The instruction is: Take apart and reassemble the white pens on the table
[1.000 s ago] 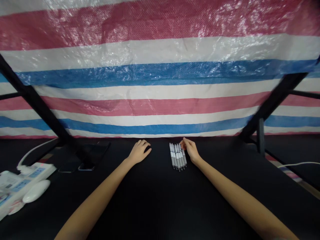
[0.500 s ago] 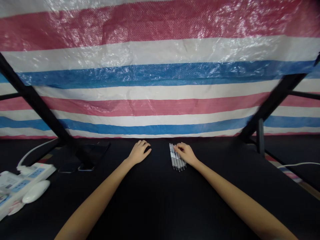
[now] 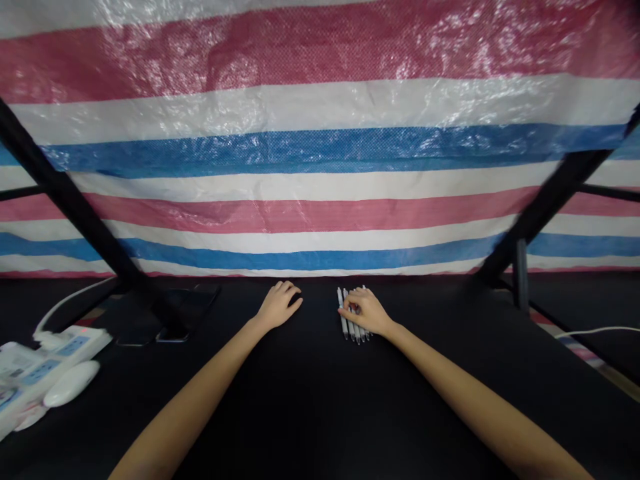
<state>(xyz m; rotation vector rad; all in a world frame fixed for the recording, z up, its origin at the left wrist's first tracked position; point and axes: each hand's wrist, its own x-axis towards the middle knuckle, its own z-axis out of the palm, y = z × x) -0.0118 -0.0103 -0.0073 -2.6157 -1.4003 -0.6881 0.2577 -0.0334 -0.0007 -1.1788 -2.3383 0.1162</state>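
Several grey-and-white pens (image 3: 357,331) lie side by side on the black table (image 3: 300,393), their lengths pointing away from me. Over their upper right part rests my right hand (image 3: 369,311), thumb and forefinger apart and curved, the thumb tip at the leftmost pens. It covers the middle of the pens on the right, and nothing is seen lifted in it. My left hand (image 3: 280,304) lies on the table left of the pens, palm down with fingers spread, holding nothing.
On the left is a white power strip (image 3: 55,367) with plugs and a cable. Dark flat devices (image 3: 173,335) lie by the left black post (image 3: 107,240). Another black post (image 3: 540,207) stands at the right. Behind the table hangs a striped sheet (image 3: 310,213).
My right hand has shifted slightly, its thumb moving left and down across the pens and its fingers opening. The leftmost pen has moved a little to the left. My left hand stays still.
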